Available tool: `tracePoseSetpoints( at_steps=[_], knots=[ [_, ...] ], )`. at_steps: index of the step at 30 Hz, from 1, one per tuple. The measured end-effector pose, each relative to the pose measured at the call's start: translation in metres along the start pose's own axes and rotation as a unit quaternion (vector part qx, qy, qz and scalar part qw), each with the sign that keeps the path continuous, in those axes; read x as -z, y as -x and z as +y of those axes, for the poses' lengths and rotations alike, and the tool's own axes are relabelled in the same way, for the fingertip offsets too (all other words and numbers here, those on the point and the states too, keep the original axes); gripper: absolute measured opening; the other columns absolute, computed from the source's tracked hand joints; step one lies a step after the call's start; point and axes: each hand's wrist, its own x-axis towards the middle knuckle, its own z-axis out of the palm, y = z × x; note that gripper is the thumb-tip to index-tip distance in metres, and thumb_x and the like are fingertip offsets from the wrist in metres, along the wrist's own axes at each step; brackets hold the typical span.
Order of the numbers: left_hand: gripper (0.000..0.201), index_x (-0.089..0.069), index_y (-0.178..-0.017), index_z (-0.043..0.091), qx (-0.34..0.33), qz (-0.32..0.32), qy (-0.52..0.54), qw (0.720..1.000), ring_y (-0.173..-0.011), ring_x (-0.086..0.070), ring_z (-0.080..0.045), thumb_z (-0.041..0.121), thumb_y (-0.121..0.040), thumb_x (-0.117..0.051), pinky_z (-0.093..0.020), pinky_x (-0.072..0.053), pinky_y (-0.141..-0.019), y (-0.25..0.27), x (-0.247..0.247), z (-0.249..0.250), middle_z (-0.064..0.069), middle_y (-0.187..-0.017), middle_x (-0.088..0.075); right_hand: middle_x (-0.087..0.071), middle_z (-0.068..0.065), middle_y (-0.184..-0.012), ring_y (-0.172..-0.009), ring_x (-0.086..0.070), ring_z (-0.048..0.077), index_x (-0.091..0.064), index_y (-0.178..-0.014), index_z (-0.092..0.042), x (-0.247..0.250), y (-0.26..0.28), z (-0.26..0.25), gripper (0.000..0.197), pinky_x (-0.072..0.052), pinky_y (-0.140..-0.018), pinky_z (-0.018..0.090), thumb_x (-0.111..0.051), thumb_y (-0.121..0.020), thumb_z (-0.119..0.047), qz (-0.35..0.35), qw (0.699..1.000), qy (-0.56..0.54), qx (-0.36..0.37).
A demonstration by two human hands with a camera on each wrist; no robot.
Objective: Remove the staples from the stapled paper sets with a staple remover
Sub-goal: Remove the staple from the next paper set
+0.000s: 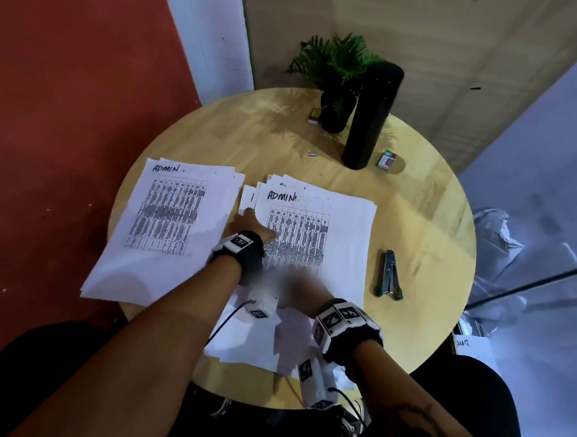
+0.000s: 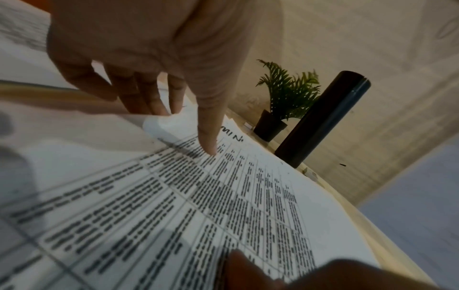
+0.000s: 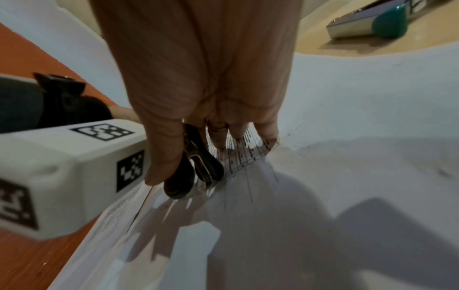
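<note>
Staple remover (image 3: 196,166): one, black with metal jaws, pinched in the right hand (image 3: 198,82) between thumb and curled fingers, hovering just over the near edge of the centre paper pile; it shows only in the right wrist view, since the head view blurs that hand.

Left to right on the round wooden counter (image 1: 423,225):
- Paper pile 1 (image 1: 166,225), left side, top sheet has a printed table and handwritten "ADMIN". Nothing touches it.
- Paper pile 2 (image 1: 312,239), centre, same "ADMIN" table sheet on top, several sheets fanned out underneath at the far and near edges.
- Left hand (image 1: 251,224) rests on the left part of pile 2. Grip state: not gripping, fingers straight; in the left wrist view the fingertips (image 2: 159,106) sit near a lifted paper corner and the thumb presses down on the table print.
- Right hand grip closed on the remover, at the near edge of pile 2.
- One stapler (image 1: 391,274), silver with green ends, lying flat just right of pile 2, apart from it.

Far side of the counter:
- One small yellow box (image 1: 315,116).
- One potted green plant (image 1: 337,87) in a black pot.
- One small grey metal bit (image 1: 312,154), too small to identify.
- One tall black cylinder (image 1: 372,115), upright.
- One small red-and-white box (image 1: 386,160).
</note>
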Motion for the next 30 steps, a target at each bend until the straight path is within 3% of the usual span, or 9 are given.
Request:
tracePoseSetpoints(
  at_steps=[5,9,14,18,21,23,25,28,30],
  knots=[
    [0.054,-0.048,-0.126,0.001,-0.006,0.022,0.090,0.996,-0.119,-0.051,-0.034,0.035,-0.087,-0.065,-0.036,-0.041,-0.093,-0.008,0.007,-0.002,-0.018,-0.130,-0.053,-0.016,0.018,-0.153,-0.136,-0.030,0.030,-0.013,-0.148,-0.010,0.002,0.002,0.000,0.085,-0.029,-0.102,0.027,-0.066,-0.085,-0.032,-0.014,1.000,0.001,0.007],
    [0.058,-0.052,-0.129,-0.003,0.005,-0.096,0.090,0.991,-0.117,-0.055,-0.033,0.027,-0.083,-0.071,-0.033,-0.045,-0.091,-0.009,0.018,-0.007,-0.017,-0.132,-0.056,-0.023,0.017,-0.148,-0.133,-0.035,0.032,-0.022,-0.145,-0.006,0.003,0.003,0.001,0.082,-0.033,-0.102,0.032,-0.068,-0.083,-0.034,-0.010,1.000,-0.024,0.012],
    [0.036,-0.064,-0.114,-0.002,-0.067,-0.030,0.122,0.990,-0.110,-0.060,-0.032,0.019,-0.085,-0.069,-0.027,-0.040,-0.082,0.008,0.013,-0.010,-0.020,-0.119,-0.064,-0.050,0.014,-0.130,-0.121,-0.048,0.027,-0.047,-0.129,-0.006,0.007,0.000,0.007,0.070,-0.038,-0.094,0.029,-0.076,-0.074,-0.038,0.025,0.996,-0.086,0.026],
    [0.032,-0.068,-0.107,-0.003,-0.129,0.036,0.236,0.963,-0.101,-0.065,-0.032,0.014,-0.081,-0.074,-0.040,-0.051,-0.089,0.025,0.028,-0.010,-0.023,-0.107,-0.068,-0.061,0.008,-0.111,-0.112,-0.055,0.023,-0.055,-0.119,0.000,0.045,0.013,0.012,0.051,-0.042,-0.098,0.032,-0.077,-0.074,-0.009,0.126,0.946,-0.295,0.052],
    [0.029,-0.068,-0.106,-0.003,-0.155,0.078,0.328,0.928,-0.091,-0.064,-0.025,0.008,-0.080,-0.073,-0.044,-0.051,-0.087,0.042,0.046,-0.007,-0.017,-0.094,-0.071,-0.059,0.007,-0.103,-0.088,-0.062,0.008,-0.058,-0.112,-0.001,0.091,0.032,0.002,0.044,-0.049,-0.081,0.020,-0.074,-0.072,0.003,0.201,0.904,-0.361,0.108],
    [0.024,-0.069,-0.103,0.002,-0.165,0.085,0.403,0.896,-0.087,-0.062,-0.022,0.004,-0.079,-0.072,-0.044,-0.051,-0.085,0.053,0.060,-0.002,0.000,-0.078,-0.073,-0.052,0.008,-0.110,-0.074,-0.063,-0.003,-0.062,-0.092,-0.005,0.118,0.043,-0.005,0.028,-0.049,-0.069,0.012,-0.075,-0.070,0.006,0.267,0.877,-0.368,0.154],
    [0.021,-0.069,-0.100,0.002,-0.188,0.080,0.447,0.871,-0.077,-0.066,-0.015,0.001,-0.079,-0.071,-0.034,-0.054,-0.079,0.065,0.075,0.005,0.012,-0.070,-0.072,-0.037,0.001,-0.126,-0.089,-0.060,0.005,-0.062,-0.088,-0.008,0.140,0.055,-0.012,0.023,-0.049,-0.068,0.015,-0.076,-0.071,0.000,0.308,0.858,-0.377,0.167],
    [0.019,-0.065,-0.101,0.000,-0.233,0.074,0.446,0.861,-0.066,-0.065,0.000,-0.003,-0.082,-0.065,-0.016,-0.053,-0.067,0.089,0.102,0.014,0.017,-0.067,-0.070,-0.030,-0.013,-0.130,-0.104,-0.051,0.008,-0.063,-0.088,-0.020,0.162,0.077,-0.026,0.017,-0.049,-0.072,0.020,-0.071,-0.078,-0.009,0.277,0.848,-0.417,0.174],
    [0.012,-0.068,-0.093,0.004,-0.261,0.075,0.436,0.858,-0.073,-0.065,-0.010,0.003,-0.082,-0.068,-0.024,-0.053,-0.074,0.101,0.119,0.016,0.011,-0.073,-0.072,-0.052,-0.010,-0.117,-0.096,-0.058,0.009,-0.063,-0.085,-0.027,0.175,0.096,-0.042,0.022,-0.047,-0.075,0.024,-0.074,-0.072,-0.013,0.231,0.848,-0.431,0.205]
  ],
)
